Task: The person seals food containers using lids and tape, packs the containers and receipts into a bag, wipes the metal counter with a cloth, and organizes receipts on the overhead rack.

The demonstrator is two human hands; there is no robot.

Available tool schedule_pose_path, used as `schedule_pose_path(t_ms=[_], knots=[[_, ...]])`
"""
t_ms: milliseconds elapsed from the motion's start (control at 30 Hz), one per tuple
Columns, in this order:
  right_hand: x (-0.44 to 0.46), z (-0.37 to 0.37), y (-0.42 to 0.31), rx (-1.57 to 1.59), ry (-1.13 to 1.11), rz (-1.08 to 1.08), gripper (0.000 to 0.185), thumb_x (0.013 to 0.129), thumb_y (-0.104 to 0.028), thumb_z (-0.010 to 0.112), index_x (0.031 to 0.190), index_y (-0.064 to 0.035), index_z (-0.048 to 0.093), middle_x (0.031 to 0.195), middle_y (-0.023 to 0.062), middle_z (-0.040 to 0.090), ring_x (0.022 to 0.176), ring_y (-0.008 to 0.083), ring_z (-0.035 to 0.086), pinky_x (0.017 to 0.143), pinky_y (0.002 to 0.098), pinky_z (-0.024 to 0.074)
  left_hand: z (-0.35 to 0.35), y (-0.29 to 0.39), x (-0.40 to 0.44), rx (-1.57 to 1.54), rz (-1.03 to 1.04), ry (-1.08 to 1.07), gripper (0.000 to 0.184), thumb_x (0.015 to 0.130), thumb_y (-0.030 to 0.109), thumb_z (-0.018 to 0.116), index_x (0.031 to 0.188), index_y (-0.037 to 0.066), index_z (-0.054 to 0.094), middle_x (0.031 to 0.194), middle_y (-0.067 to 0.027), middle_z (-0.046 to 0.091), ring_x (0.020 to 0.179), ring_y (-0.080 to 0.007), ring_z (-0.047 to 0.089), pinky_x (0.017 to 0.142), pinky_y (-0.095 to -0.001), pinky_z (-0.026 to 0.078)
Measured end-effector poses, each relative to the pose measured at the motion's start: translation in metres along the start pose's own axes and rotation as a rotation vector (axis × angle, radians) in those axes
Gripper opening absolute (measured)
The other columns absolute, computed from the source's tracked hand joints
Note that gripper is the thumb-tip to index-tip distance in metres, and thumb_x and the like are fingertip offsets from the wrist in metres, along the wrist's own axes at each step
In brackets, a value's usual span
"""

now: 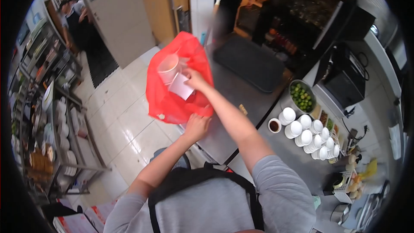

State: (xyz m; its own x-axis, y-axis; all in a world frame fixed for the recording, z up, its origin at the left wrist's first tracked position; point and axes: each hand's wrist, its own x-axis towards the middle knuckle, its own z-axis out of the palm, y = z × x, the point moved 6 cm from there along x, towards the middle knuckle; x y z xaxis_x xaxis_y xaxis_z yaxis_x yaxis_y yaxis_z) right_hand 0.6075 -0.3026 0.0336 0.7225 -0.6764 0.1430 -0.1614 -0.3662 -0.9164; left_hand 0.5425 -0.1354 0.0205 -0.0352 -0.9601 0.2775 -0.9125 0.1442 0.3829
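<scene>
A red plastic bag [166, 105] hangs spread out in front of me, over the floor beside the counter. My left hand [198, 128] is closed on its near edge. My right hand [195, 80] reaches into the mouth of the bag, fingers pinched on a white folded paper [181, 87]. Just beyond the paper, a pale round tub [168, 65] sits tilted inside the bag. Something whitish by my right fingertips is too blurred to name.
On the right counter stand several stacks of white cups [304, 138], a cup of dark liquid [274, 125] and a bowl of green limes [301, 96]. A black tray [249, 62] lies farther back. Loaded shelves [64, 133] line the left; a person [76, 17] stands in the doorway.
</scene>
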Motion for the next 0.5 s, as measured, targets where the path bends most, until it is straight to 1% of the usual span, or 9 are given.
schedule_pose_path(t_ms=[67,200,267,300,333,367,400,433,500], knots=[[-0.008,-0.008,-0.005,-0.014,0.096,-0.158,0.026,0.067,0.002,0.062,0.092,-0.0046,0.062,0.079,0.0064,0.058,0.076,0.0174,0.057,0.070,0.0285,0.0448,0.004,-0.016,-0.005,0.003,0.091,0.117,0.026,0.078,0.013,0.053,0.101,0.002,0.055,0.101,-0.0153,0.054,0.093,-0.0310,0.050,0.081,-0.0395,0.039],[-0.071,-0.043,-0.028,0.029,0.149,-0.255,0.018,0.072,0.001,0.059,0.084,-0.0093,0.066,0.084,0.0057,0.056,0.082,0.0151,0.055,0.071,0.0257,0.0422,0.003,-0.055,-0.012,-0.004,0.064,0.201,0.025,0.076,0.017,0.057,0.097,0.003,0.059,0.103,-0.0129,0.057,0.091,-0.0285,0.053,0.082,-0.0399,0.039],[-0.097,-0.045,-0.013,0.221,0.092,-0.182,0.021,0.073,0.000,0.059,0.091,-0.0084,0.066,0.082,0.0009,0.054,0.079,0.0102,0.052,0.068,0.0214,0.0400,0.009,-0.081,-0.019,-0.427,-0.505,-0.199,0.032,0.078,0.022,0.057,0.104,0.004,0.056,0.100,-0.0142,0.059,0.082,-0.0278,0.058,0.076,-0.0336,0.044],[-0.111,-0.041,-0.008,0.273,0.051,-0.089,0.021,0.075,0.001,0.057,0.091,-0.0077,0.066,0.084,0.0012,0.055,0.079,0.0100,0.053,0.069,0.0217,0.0409,-0.001,-0.086,-0.025,-0.422,-0.644,-0.049,0.033,0.079,0.027,0.057,0.101,0.003,0.058,0.090,-0.0121,0.062,0.079,-0.0234,0.060,0.071,-0.0300,0.046],[-0.124,-0.034,-0.005,0.328,0.006,0.003,0.021,0.076,0.002,0.054,0.091,-0.0070,0.066,0.086,0.0015,0.057,0.080,0.0097,0.054,0.071,0.0221,0.0418,0.004,-0.102,-0.028,-0.595,-0.733,-0.075,0.032,0.079,0.027,0.055,0.101,0.003,0.059,0.092,-0.0110,0.062,0.082,-0.0190,0.059,0.072,-0.0286,0.045],[-0.128,-0.028,0.013,0.326,0.014,-0.015,0.022,0.077,0.002,0.053,0.092,-0.0058,0.066,0.088,0.0016,0.058,0.082,0.0100,0.055,0.072,0.0223,0.0426,0.000,-0.106,-0.030,-0.789,-0.667,0.191,0.032,0.081,0.024,0.048,0.100,0.000,0.059,0.090,-0.0099,0.061,0.086,-0.0189,0.057,0.075,-0.0313,0.044],[-0.132,-0.020,0.030,0.330,0.017,-0.025,0.022,0.077,0.003,0.051,0.093,-0.0046,0.065,0.090,0.0017,0.060,0.083,0.0103,0.055,0.074,0.0226,0.0434,0.035,-0.133,-0.033,-1.321,-0.661,0.232,0.031,0.083,0.019,0.043,0.101,-0.003,0.055,0.094,-0.0150,0.059,0.088,-0.0251,0.057,0.077,-0.0359,0.045],[-0.139,-0.014,0.034,0.386,0.018,0.056,0.022,0.079,-0.001,0.049,0.095,-0.0030,0.064,0.092,0.0027,0.060,0.088,0.0120,0.056,0.077,0.0238,0.0446,0.032,-0.133,-0.038,-1.545,-0.744,0.307,0.027,0.083,0.014,0.039,0.097,-0.004,0.054,0.089,-0.0167,0.059,0.085,-0.0274,0.057,0.075,-0.0385,0.047],[-0.146,-0.007,0.041,0.571,0.036,0.233,0.022,0.082,-0.008,0.048,0.098,-0.0022,0.062,0.096,0.0049,0.060,0.088,0.0136,0.057,0.079,0.0261,0.0454,0.009,-0.116,-0.038,-1.546,-0.786,0.352,0.018,0.082,0.009,0.042,0.088,-0.004,0.053,0.083,-0.0149,0.058,0.074,-0.0266,0.058,0.065,-0.0383,0.049]])
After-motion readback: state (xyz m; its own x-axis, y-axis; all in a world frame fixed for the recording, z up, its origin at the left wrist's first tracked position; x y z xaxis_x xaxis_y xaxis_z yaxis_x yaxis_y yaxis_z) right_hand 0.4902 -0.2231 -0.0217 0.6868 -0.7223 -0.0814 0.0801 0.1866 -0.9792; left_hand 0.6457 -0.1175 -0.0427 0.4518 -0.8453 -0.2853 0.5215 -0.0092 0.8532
